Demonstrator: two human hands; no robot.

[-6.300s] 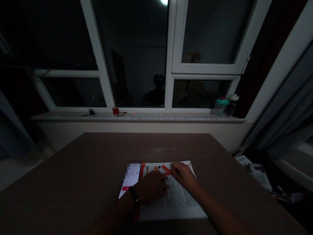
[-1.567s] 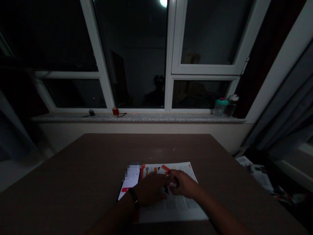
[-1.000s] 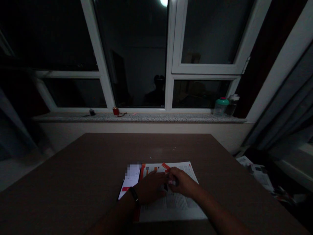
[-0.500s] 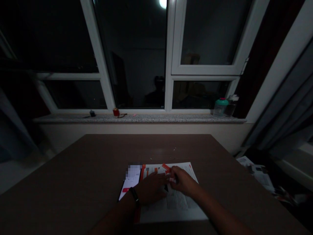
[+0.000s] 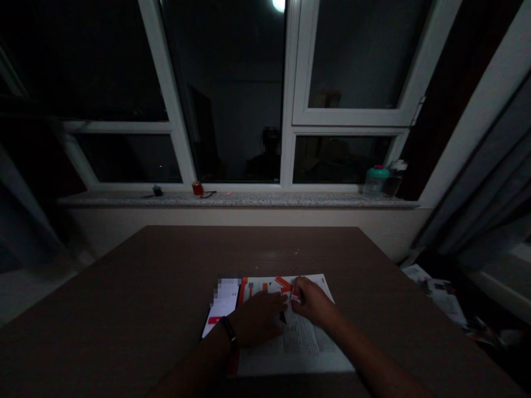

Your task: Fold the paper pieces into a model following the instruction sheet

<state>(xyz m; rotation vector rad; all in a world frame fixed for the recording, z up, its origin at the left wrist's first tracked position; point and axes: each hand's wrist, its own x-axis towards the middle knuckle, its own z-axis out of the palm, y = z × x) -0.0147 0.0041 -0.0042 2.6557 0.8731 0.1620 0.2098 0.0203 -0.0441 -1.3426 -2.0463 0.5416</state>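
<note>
A printed booklet with a red left edge lies on the dark table. My left hand, a dark band at its wrist, rests flat on the page with its fingers stretched out. Just to the right, over the page, my right hand is closed in a pinch. Between its fingertips shows a small red-and-white piece, too dim to name. An orange strip lies on the page at the fingertips of both hands. A dark triangular shape shows beside my left fingers.
A lit phone lies along the booklet's left edge. Small white bits are scattered farther up the table. Bottles and a small red item stand on the windowsill. Papers lie beyond the table's right edge.
My right hand has shifted slightly right and up, away from my left fingertips, with the small red-and-white piece in its pinch. My left hand stays in place on the page.
</note>
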